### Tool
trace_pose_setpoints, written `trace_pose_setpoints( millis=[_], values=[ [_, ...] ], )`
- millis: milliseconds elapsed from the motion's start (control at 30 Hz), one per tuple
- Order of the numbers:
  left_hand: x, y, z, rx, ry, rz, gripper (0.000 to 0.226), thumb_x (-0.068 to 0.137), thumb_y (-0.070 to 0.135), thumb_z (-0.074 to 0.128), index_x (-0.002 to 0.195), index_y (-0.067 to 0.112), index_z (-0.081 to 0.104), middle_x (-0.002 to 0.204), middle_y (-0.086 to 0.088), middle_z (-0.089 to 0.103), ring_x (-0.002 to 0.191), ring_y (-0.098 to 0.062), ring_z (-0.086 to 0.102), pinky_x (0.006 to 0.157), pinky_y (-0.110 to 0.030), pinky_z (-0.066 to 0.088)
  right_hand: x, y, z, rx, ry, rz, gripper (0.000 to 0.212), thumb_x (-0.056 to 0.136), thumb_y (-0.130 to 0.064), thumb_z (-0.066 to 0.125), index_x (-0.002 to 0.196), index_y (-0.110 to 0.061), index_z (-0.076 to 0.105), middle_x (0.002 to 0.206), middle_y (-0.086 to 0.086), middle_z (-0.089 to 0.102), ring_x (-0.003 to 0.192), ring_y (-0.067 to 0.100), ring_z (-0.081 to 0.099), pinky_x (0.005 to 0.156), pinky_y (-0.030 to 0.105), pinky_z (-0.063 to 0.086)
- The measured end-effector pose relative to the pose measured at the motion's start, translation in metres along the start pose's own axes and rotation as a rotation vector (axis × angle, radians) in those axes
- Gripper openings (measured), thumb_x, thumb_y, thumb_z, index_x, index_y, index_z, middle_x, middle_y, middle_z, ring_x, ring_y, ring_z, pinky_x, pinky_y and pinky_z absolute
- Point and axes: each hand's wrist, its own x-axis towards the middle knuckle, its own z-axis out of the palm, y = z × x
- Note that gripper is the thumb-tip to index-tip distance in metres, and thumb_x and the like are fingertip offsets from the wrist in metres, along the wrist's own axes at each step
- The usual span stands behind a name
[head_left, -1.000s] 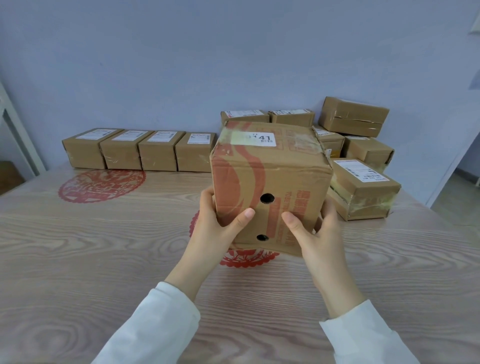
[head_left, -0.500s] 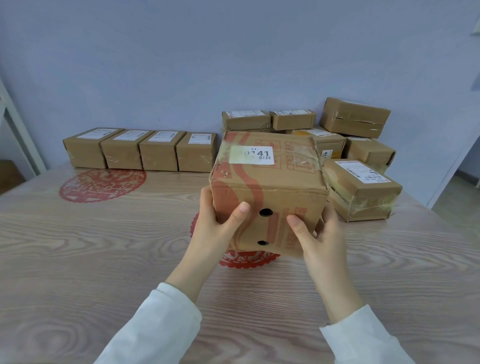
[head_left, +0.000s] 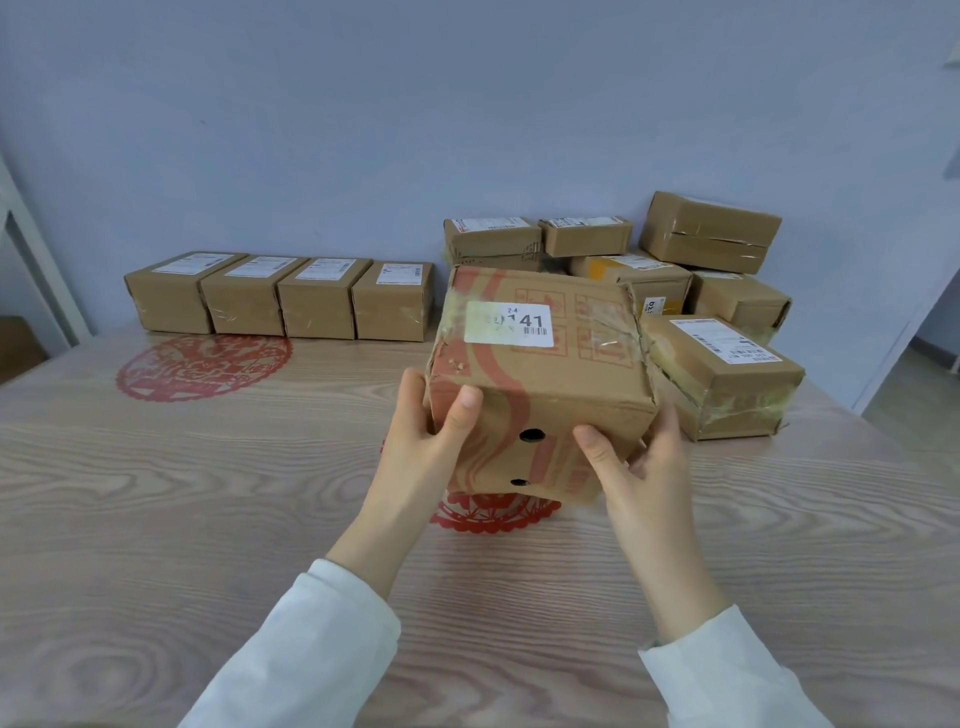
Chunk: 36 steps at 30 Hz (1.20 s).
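A cardboard box (head_left: 540, 374) with red print, two round holes in its near face and a white label reading "141" on top is held above a red paper-cut decal (head_left: 493, 514) on the wooden table (head_left: 156, 493). My left hand (head_left: 426, 441) grips its left near edge, thumb across the front face. My right hand (head_left: 634, 467) grips the right near corner, thumb on the front and fingers round the side. The box tilts, its top turned toward me.
A row of several labelled brown boxes (head_left: 280, 296) lines the wall at the back left. A pile of taped boxes (head_left: 675, 270) stands behind and right of the held one, the nearest (head_left: 727, 374) close beside it. Another red decal (head_left: 202, 364) lies at the left.
The box has tipped further toward me and come lower, so more of its top and label shows. Both hands keep their grip.
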Motion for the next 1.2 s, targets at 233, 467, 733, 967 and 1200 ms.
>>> trace_pose_setpoints(
  millis=[233,467,733,967,1200],
  values=[
    [0.004,0.007,-0.002,-0.039,-0.022,-0.089,0.032,0.066,0.056,0.06,0.094,0.042,0.057,0.1,0.013,0.069,0.094,-0.003,0.065,0.08,-0.024,0.047,-0.003,-0.005,0.002,0.049,-0.009,0.056,0.068,0.059,-0.065,0.075,0.109,-0.028,0.05,0.106,-0.011,0.063,0.095,-0.007,0.062,0.074,0.008,0.048],
    [0.004,-0.003,-0.004,-0.063,-0.045,-0.126,0.052,0.057,0.054,0.062,0.107,0.039,0.056,0.112,0.003,0.069,0.106,-0.017,0.064,0.101,-0.043,0.046,0.001,-0.008,-0.003,0.085,-0.033,0.135,0.053,0.073,-0.04,0.067,0.116,-0.014,0.053,0.103,-0.009,0.065,0.088,-0.009,0.063,0.071,0.006,0.046],
    [0.0,-0.001,-0.007,-0.012,-0.074,-0.13,0.046,0.069,0.039,0.07,0.109,0.025,0.051,0.104,0.002,0.069,0.089,-0.01,0.07,0.079,-0.027,0.056,0.002,-0.005,-0.008,0.042,-0.067,0.131,0.054,0.067,-0.04,0.066,0.117,-0.027,0.049,0.111,-0.013,0.063,0.102,-0.006,0.061,0.078,0.009,0.048],
    [0.002,-0.002,-0.005,0.023,-0.066,-0.102,0.071,0.063,0.049,0.075,0.125,0.03,0.046,0.112,0.009,0.067,0.1,-0.01,0.067,0.082,-0.043,0.058,-0.001,-0.003,-0.004,-0.083,-0.081,0.06,0.066,0.065,-0.036,0.069,0.123,-0.021,0.043,0.111,-0.013,0.059,0.095,-0.013,0.059,0.073,0.006,0.047],
    [-0.001,-0.004,-0.006,0.07,-0.137,-0.069,0.064,0.061,0.041,0.075,0.117,0.034,0.045,0.108,0.011,0.066,0.096,-0.005,0.067,0.079,-0.032,0.057,0.0,0.004,-0.008,-0.135,-0.062,0.069,0.063,0.069,-0.045,0.07,0.125,-0.029,0.047,0.123,-0.003,0.058,0.11,0.003,0.058,0.089,0.021,0.05]
  ],
)
